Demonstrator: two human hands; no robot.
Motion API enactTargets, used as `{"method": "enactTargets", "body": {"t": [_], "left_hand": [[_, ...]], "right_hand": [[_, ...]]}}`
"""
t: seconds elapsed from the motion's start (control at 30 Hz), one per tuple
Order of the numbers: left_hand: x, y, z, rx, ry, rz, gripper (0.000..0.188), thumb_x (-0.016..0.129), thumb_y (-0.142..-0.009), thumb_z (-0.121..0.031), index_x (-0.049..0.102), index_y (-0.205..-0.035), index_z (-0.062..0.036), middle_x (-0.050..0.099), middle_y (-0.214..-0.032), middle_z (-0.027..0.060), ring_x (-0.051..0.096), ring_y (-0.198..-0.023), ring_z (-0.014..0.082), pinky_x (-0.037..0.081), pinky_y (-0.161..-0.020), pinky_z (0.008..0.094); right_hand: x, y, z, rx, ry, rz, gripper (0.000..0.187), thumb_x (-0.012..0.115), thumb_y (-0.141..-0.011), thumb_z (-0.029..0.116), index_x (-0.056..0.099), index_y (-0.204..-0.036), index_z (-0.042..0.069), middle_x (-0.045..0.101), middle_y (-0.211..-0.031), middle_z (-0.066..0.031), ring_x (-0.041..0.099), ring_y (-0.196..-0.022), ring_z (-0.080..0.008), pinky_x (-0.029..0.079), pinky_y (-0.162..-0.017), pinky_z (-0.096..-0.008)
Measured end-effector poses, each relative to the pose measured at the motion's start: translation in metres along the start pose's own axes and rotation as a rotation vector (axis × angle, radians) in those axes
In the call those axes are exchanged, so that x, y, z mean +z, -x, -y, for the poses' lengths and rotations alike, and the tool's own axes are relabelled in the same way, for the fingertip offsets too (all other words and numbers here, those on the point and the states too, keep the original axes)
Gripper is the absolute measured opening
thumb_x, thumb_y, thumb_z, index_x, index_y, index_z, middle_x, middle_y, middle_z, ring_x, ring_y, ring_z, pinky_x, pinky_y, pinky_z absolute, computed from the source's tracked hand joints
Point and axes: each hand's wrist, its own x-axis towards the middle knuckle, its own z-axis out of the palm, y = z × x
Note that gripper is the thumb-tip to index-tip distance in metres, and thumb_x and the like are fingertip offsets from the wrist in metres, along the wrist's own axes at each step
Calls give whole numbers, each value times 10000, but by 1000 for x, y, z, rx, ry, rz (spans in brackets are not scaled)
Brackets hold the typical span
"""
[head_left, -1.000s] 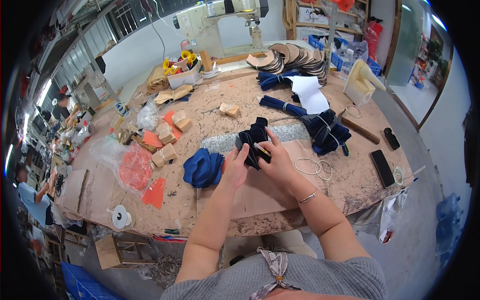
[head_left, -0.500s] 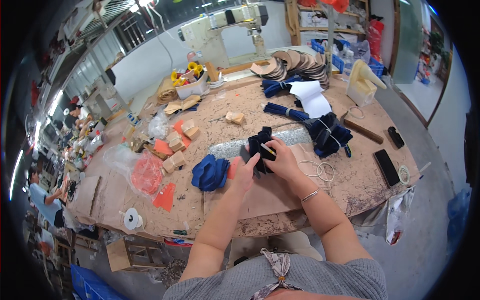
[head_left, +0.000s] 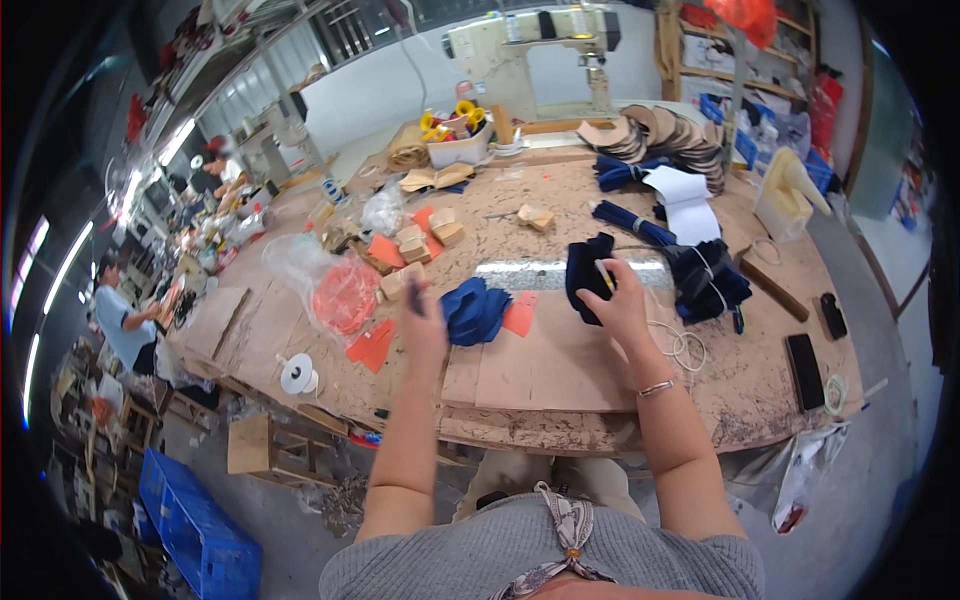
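My right hand [head_left: 624, 305] grips a stack of dark navy fabric pieces [head_left: 585, 262] over the brown work sheet. A slim white-and-yellow pen-like tool [head_left: 604, 274] sticks up between its fingers. My left hand [head_left: 424, 325], smeared by motion, is apart from the stack, with a small dark piece [head_left: 415, 296] at its fingers. Just right of that hand lies a heap of blue fabric pieces [head_left: 474, 312], beside an orange piece [head_left: 520, 314]. A tied dark bundle [head_left: 708, 282] rests to the right of my right hand.
A light speckled slab [head_left: 520, 274] lies behind the brown sheet [head_left: 535, 375]. To the left are wrapped tan bundles [head_left: 413, 242], a plastic bag of orange pieces [head_left: 345, 296] and a white spool [head_left: 298, 373]. A phone [head_left: 804, 371] and a wooden bar [head_left: 775, 288] lie right. A sewing machine [head_left: 530, 75] stands behind.
My left hand has left the dark stack and swung left past the blue heap with a small dark piece. My right hand keeps the stack. The whole view has shifted.
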Motion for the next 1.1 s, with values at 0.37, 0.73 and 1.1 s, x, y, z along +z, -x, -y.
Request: {"method": "enactTargets", "body": {"t": [0.37, 0.73, 1.1], "left_hand": [[-22, 13, -14, 237, -318, 111, 788, 726, -793, -187, 281, -1419, -10, 306, -1448, 217, 344, -1334, 344, 334, -1060, 413], [137, 18, -61, -64, 371, 719, 1133, 848, -617, -136, 107, -1465, -14, 463, -1322, 200, 524, -1170, 254, 440, -974, 340], [134, 27, -43, -605, 1110, 785, 663, 618, -772, 26, 333, -1367, -40, 540, -1181, 145, 594, -1050, 272, 537, -869, 410]], "right_hand": [[9, 10, 13, -4, -47, 22, 804, 812, -650, 130, 377, -1324, 70, 527, -1239, -194, 515, -1165, -340, 442, -945, -374], [-3, 3, -5, -61, -135, 362, 1113, 886, -582, 195, 215, -1450, 12, 489, -1328, -198, 568, -1124, -311, 465, -934, -355], [-17, -3, -18, 46, -338, 607, 635, 873, -615, 156, 611, -1184, 49, 577, -1257, -93, 559, -1134, -186, 423, -977, -350]]}}
